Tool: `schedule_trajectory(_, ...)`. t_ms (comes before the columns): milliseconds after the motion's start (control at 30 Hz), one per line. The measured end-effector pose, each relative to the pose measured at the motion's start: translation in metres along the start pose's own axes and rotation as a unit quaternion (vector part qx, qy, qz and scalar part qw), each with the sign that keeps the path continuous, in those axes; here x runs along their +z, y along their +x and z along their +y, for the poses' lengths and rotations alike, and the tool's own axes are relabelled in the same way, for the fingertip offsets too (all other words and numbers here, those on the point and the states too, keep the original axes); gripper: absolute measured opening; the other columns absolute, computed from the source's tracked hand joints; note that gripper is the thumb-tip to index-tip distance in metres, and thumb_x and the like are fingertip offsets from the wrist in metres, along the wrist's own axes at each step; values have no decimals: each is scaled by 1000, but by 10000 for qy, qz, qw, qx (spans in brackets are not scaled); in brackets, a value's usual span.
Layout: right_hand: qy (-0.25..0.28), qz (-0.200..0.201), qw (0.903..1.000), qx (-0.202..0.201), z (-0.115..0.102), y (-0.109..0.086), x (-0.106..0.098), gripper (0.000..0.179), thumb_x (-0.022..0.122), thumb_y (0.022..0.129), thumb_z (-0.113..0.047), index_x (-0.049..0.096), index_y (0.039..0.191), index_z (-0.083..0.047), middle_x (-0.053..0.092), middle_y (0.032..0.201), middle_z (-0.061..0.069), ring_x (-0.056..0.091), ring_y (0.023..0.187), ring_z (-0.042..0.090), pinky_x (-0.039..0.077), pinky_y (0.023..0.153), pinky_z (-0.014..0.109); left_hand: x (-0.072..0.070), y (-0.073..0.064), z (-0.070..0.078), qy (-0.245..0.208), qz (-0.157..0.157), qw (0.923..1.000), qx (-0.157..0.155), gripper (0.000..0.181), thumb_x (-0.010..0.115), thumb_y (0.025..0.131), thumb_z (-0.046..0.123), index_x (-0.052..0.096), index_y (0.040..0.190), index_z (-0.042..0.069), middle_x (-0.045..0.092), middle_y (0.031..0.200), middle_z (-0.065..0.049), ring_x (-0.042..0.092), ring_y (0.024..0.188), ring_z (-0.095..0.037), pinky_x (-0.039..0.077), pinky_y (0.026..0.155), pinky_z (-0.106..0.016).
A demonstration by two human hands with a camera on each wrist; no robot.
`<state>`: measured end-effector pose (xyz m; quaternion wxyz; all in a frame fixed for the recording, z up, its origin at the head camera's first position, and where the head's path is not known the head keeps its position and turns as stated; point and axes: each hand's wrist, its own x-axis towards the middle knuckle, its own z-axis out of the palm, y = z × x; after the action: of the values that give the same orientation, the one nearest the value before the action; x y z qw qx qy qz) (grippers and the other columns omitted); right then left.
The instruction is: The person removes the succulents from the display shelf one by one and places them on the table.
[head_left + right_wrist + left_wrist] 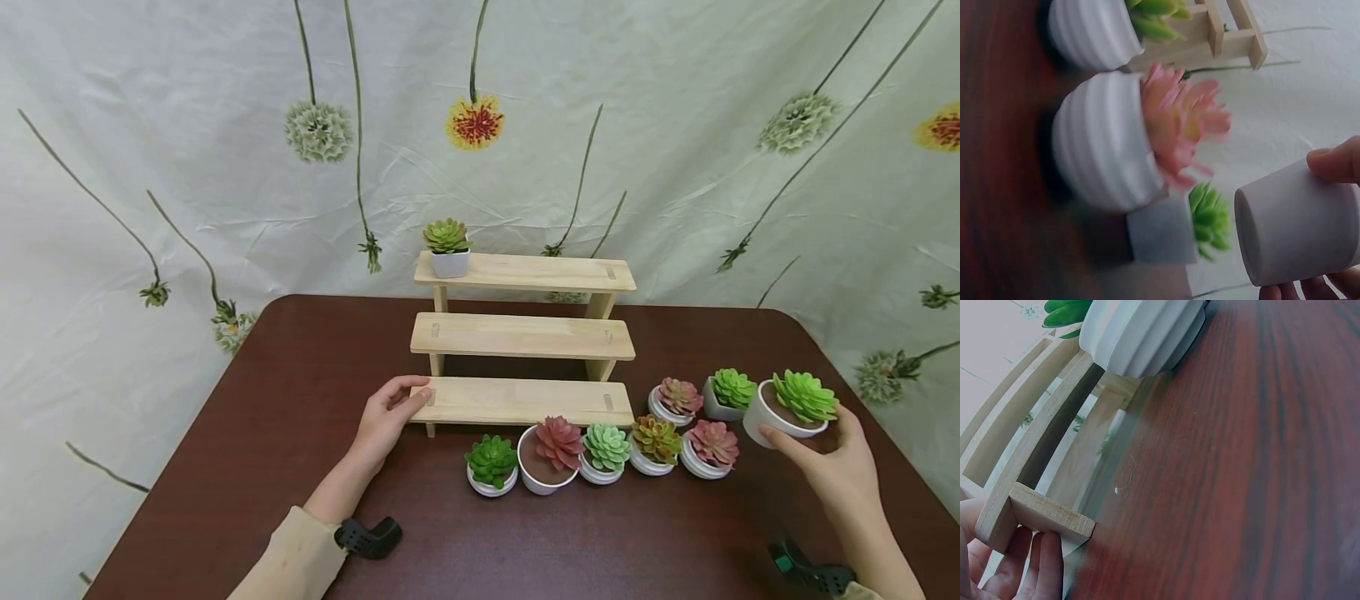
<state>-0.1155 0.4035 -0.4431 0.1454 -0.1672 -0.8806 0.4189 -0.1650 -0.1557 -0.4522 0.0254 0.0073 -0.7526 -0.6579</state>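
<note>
My right hand [843, 458] grips a round white pot holding a bright green succulent [804, 395]. The pot is tilted and raised off the table, its underside showing in the right wrist view, where only the white pot [1297, 225] is visible, not its plant. At the left end of the lowest board of a three-step wooden plant stand [517, 402], my left hand [386, 421] holds on, thumb on top. Seen from the left wrist, its fingers [1047, 565] curl under the board beside the leg. A square-potted green succulent [450, 260] stands on the top step's left end.
Several potted succulents stand in front and right of the stand, among them a large red one [547, 458], a dark green one [491, 467], a pink one [710, 450] and a square-potted green one [727, 393]. A flowered cloth [675, 167] hangs behind the brown table [300, 358].
</note>
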Motion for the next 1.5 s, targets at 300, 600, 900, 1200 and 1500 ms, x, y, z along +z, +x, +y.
schedule_trajectory(300, -375, -114, 9986, 349, -17, -29, -4, 93, 72, 74, -35, 16, 140, -1, 28, 128, 20, 36, 101, 25, 38, 60, 16, -1, -1, 0, 12, -19, 10000, -19, 38, 67, 78, 38, 61, 107, 13, 57, 109, -3, 49, 97, -16, 39, 80, -27)
schedule_trajectory(600, -201, -133, 9992, 327, -45, -56, 1, 85, 72, 75, -24, 19, 134, 8, 28, 124, 21, 35, 99, 24, 33, 62, 8, -2, -1, 2, -65, -94, 9999, -32, 39, 67, 79, 36, 61, 108, 11, 56, 112, -4, 46, 104, -15, 36, 86, -30)
schedule_trajectory(900, -320, -358, 9983, 316, -32, -57, 8, 85, 72, 76, -27, 19, 133, 9, 29, 126, 24, 34, 101, 29, 32, 63, 10, -2, -3, 5, -168, -131, 9998, -39, 38, 67, 79, 34, 61, 109, 11, 54, 115, -3, 42, 112, -15, 32, 91, -35)
schedule_trajectory(1200, -229, -531, 9971, 489, -31, -59, 13, 89, 71, 76, -27, 14, 134, 11, 24, 130, 30, 28, 112, 40, 29, 88, 38, 0, -4, 9, -145, -112, 9998, -120, 36, 66, 81, 31, 60, 110, 11, 56, 111, -5, 48, 100, -15, 39, 82, -26)
schedule_trajectory(1500, -323, -589, 9974, 272, -33, -56, 15, 87, 72, 75, -27, 19, 133, 11, 29, 126, 29, 33, 109, 35, 30, 86, 40, -1, -1, 3, -156, -101, 9998, -81, 38, 67, 79, 34, 61, 109, 11, 57, 110, -5, 50, 98, -16, 40, 80, -25)
